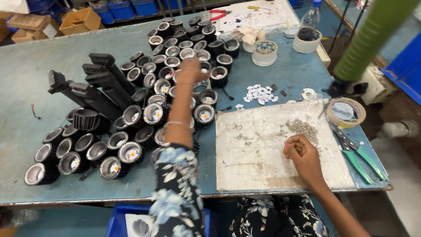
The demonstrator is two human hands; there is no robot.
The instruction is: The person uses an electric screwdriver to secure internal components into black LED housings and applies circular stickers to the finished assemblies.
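Downlight housings lie under left hand, grip indiscernible; right hand, fingers pinched, at 4 o'clock near screws.

The left hand covers whatever it grips among the black lamp housings, so its hold cannot be judged. The green hose runs off the top edge. Anything pinched in the right hand is too small to tell.

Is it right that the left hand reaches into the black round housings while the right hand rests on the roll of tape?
Not quite. In the head view the right hand rests on the worn white board, near the small screws, not on the tape roll. The left hand does reach into the black housings.
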